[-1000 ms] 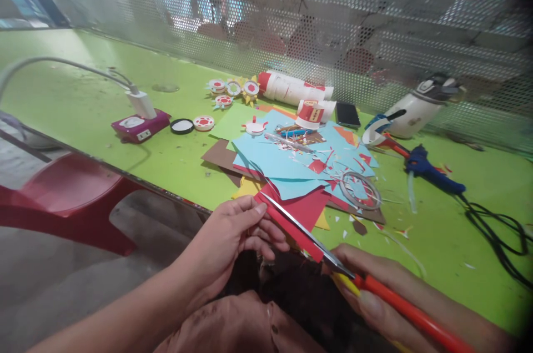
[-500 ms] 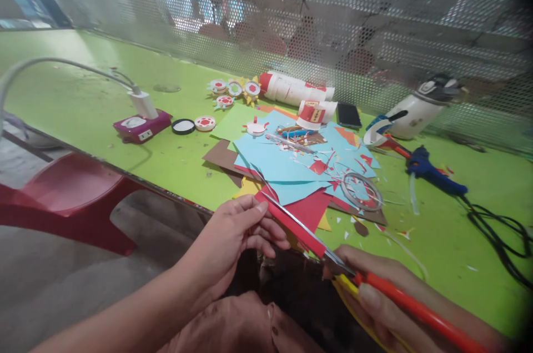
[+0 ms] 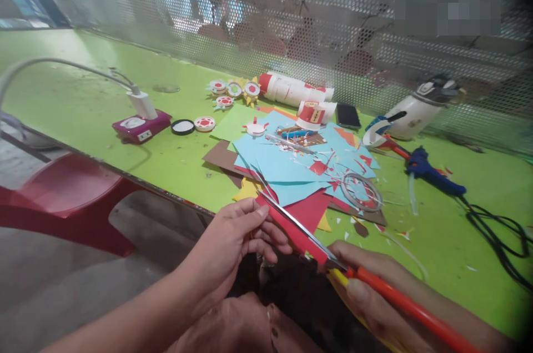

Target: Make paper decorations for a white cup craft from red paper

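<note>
My left hand (image 3: 244,231) pinches a strip of red paper (image 3: 285,227) between thumb and forefinger, the other fingers loosely curled beneath. In my right hand (image 3: 375,278) is a pair of scissors (image 3: 391,293) with orange-red and yellow handles. Their long metal blades are nearly closed and lie along the upper edge of the red strip, tips close to my left thumb. Behind the blades, more red paper (image 3: 306,210) sticks out from under light blue sheets (image 3: 287,161) on the green table.
A roll of clear tape (image 3: 361,192), pens (image 3: 297,132) and paper scraps lie on the sheets. To the right are a blue glue gun (image 3: 435,170) with a black cord and a white jug (image 3: 416,111). A purple power socket (image 3: 141,125) sits left, near a red chair (image 3: 75,192).
The scissors have shifted slightly up and left along the red strip, and my right hand moved with them. My left hand stays almost in place, still pinching the paper.
</note>
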The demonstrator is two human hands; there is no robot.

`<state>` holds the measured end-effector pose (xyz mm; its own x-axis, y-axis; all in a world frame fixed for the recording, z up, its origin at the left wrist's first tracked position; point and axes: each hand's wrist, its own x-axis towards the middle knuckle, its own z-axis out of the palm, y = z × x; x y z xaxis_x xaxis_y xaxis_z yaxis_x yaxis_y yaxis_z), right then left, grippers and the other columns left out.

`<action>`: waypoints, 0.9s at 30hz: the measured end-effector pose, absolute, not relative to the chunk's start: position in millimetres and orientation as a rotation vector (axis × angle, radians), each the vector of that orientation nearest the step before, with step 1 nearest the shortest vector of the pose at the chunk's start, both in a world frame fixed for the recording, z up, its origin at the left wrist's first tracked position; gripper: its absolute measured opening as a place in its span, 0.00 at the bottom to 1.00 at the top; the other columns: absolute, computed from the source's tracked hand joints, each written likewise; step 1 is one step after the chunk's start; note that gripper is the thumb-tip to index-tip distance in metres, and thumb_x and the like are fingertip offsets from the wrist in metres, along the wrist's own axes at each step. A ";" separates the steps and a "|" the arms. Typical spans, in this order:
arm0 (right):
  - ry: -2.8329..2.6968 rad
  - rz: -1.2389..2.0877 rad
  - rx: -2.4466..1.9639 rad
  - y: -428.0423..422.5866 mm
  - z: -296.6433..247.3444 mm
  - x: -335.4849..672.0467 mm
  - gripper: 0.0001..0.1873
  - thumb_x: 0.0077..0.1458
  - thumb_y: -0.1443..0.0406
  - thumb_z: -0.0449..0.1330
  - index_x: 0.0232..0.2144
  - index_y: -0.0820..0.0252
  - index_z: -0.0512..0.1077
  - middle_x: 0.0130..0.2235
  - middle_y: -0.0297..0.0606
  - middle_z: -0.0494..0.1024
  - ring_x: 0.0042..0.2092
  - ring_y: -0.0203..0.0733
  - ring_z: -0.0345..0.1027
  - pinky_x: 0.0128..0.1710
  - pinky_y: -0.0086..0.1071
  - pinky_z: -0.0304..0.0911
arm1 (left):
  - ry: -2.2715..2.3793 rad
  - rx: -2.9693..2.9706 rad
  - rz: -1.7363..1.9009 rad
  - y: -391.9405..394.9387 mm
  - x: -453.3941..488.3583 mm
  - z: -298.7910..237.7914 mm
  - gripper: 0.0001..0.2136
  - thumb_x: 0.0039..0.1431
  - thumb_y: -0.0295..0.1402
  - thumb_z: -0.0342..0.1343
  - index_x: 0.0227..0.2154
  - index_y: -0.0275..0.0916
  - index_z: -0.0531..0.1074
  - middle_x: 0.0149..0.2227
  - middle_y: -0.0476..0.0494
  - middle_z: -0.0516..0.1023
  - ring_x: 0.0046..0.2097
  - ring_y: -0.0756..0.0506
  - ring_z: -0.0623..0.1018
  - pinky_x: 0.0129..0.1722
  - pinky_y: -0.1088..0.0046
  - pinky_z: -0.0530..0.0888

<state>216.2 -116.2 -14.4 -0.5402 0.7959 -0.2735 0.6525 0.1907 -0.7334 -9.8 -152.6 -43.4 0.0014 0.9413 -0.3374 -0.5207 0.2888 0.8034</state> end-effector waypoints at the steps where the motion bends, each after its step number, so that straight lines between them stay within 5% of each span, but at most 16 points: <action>1: -2.326 1.288 -1.366 -113.6 -11.3 212.1 0.27 0.54 0.45 0.52 0.46 0.54 0.73 0.46 0.41 0.78 0.45 0.48 0.73 0.38 0.31 0.72 | 1.004 0.533 1.236 -152.6 -10.1 -43.5 0.10 0.60 0.35 0.51 0.29 0.33 0.69 0.26 0.39 0.76 0.28 0.48 0.77 0.24 0.78 0.70; 7: -2.458 1.317 -1.189 -104.5 2.9 196.0 0.25 0.52 0.42 0.49 0.30 0.52 0.74 0.25 0.35 0.76 0.27 0.41 0.71 0.25 0.28 0.68 | 0.993 0.546 1.203 -152.9 -12.4 -42.4 0.10 0.60 0.34 0.50 0.29 0.33 0.69 0.25 0.39 0.76 0.27 0.47 0.77 0.24 0.77 0.70; 19: -2.234 1.735 -1.177 -126.3 5.3 204.8 0.25 0.56 0.45 0.50 0.36 0.58 0.72 0.29 0.39 0.74 0.28 0.39 0.69 0.28 0.29 0.67 | 1.132 0.517 1.463 -187.0 -37.5 -54.3 0.06 0.54 0.29 0.57 0.34 0.34 0.74 0.32 0.43 0.77 0.30 0.49 0.74 0.25 0.77 0.74; 27: -1.941 1.445 -1.226 -175.8 -8.7 220.8 0.21 0.54 0.49 0.56 0.44 0.54 0.71 0.29 0.38 0.75 0.28 0.41 0.69 0.28 0.31 0.67 | 1.059 0.602 1.493 -202.0 -21.3 -50.2 0.06 0.52 0.30 0.59 0.32 0.33 0.75 0.30 0.42 0.77 0.29 0.48 0.76 0.23 0.77 0.74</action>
